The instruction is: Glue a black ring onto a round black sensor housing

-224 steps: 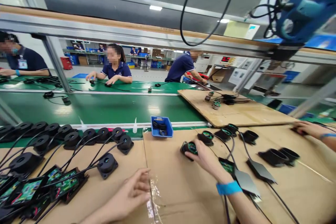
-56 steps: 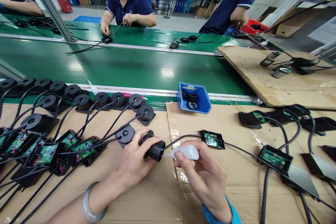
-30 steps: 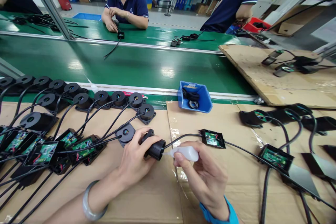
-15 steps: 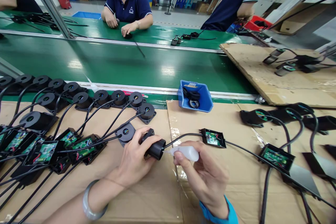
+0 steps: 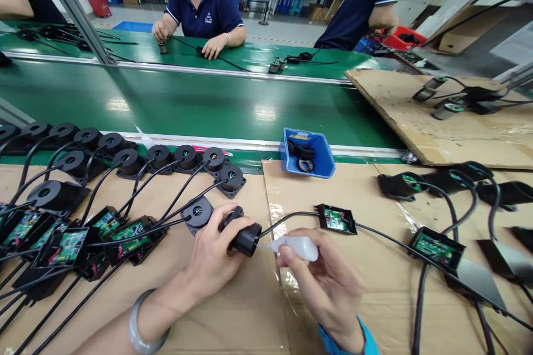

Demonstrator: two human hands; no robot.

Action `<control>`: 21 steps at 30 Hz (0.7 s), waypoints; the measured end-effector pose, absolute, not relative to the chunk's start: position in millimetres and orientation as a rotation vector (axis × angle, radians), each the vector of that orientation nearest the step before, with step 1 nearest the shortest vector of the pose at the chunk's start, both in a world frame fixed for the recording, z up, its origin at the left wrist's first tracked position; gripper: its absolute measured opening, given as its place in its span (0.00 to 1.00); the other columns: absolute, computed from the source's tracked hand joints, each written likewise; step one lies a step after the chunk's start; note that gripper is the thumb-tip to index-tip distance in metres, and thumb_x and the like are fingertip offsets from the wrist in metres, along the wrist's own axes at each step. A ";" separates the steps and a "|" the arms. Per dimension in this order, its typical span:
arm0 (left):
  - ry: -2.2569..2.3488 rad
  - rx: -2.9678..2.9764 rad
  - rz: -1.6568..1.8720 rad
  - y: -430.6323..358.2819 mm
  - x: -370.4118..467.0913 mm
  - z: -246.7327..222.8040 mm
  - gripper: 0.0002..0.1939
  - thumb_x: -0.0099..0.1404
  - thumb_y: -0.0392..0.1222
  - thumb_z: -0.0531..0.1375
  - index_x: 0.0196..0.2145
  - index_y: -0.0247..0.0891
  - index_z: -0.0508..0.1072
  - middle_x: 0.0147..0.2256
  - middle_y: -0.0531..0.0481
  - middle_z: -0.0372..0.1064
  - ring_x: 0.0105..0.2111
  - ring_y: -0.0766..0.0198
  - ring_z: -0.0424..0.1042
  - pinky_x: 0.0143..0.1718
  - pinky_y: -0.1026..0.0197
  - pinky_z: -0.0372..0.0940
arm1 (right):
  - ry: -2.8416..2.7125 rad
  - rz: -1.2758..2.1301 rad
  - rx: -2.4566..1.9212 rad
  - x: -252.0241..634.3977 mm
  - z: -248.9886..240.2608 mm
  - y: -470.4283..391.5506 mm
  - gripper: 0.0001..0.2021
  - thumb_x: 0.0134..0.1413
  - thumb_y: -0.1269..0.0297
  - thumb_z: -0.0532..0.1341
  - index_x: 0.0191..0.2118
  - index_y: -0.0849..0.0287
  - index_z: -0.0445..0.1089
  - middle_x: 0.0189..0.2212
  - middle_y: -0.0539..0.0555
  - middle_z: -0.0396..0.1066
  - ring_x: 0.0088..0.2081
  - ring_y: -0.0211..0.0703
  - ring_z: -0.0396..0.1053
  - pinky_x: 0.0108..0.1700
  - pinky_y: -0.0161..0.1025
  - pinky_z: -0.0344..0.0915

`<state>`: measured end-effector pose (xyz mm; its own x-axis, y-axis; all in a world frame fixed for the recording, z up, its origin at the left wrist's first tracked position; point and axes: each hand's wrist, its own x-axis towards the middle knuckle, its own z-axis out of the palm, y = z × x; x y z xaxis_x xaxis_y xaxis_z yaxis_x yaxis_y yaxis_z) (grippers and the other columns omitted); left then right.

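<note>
This is a factory assembly line: a long green conveyor belt runs between rows of workers in matching navy polo shirts, with circuit boards and cabled black housings laid out in batches.

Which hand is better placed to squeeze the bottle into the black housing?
Right. The right hand already grips the white squeeze bottle, nozzle at the black round housing; the left hand is occupied holding that housing.
</note>
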<state>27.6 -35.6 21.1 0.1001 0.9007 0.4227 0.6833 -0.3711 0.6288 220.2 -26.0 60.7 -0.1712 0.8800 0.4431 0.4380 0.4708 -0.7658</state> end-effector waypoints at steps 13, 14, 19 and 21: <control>1.557 2.094 1.150 -34.7 26.8 19.8 0.23 0.59 0.27 0.58 0.50 0.45 0.71 0.53 0.43 0.64 0.49 0.55 0.75 0.45 0.56 0.73 | -1.823 0.403 -1.054 217.6 60.7 -22.6 0.06 0.58 0.71 0.63 0.41 0.56 0.69 0.26 0.48 0.71 0.23 0.35 0.69 0.24 0.31 0.66; 1.559 2.092 1.148 -34.8 26.8 19.7 0.23 0.59 0.27 0.58 0.50 0.45 0.71 0.53 0.43 0.64 0.48 0.55 0.75 0.45 0.57 0.73 | -1.826 0.387 -1.049 217.0 61.0 -21.9 0.06 0.58 0.72 0.63 0.41 0.56 0.69 0.26 0.48 0.71 0.24 0.34 0.69 0.24 0.31 0.66; 1.554 2.078 1.135 -35.5 26.0 18.1 0.23 0.60 0.28 0.60 0.51 0.46 0.71 0.53 0.43 0.64 0.49 0.55 0.74 0.45 0.57 0.73 | -1.821 0.462 -1.032 218.2 57.8 -27.5 0.06 0.59 0.72 0.62 0.40 0.56 0.69 0.26 0.48 0.71 0.24 0.35 0.69 0.25 0.31 0.67; 1.549 2.066 1.132 -35.8 25.9 17.4 0.24 0.59 0.27 0.60 0.51 0.46 0.71 0.54 0.43 0.64 0.49 0.55 0.74 0.45 0.57 0.72 | -1.766 0.622 -1.043 219.7 55.8 -31.2 0.05 0.60 0.71 0.62 0.41 0.55 0.69 0.25 0.47 0.70 0.23 0.35 0.70 0.24 0.31 0.68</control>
<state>25.9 -35.8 17.4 0.0975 0.9115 0.3995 0.6575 -0.3603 0.6617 219.7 -31.2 55.8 -0.1761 0.8623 0.4747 0.3744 0.5047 -0.7779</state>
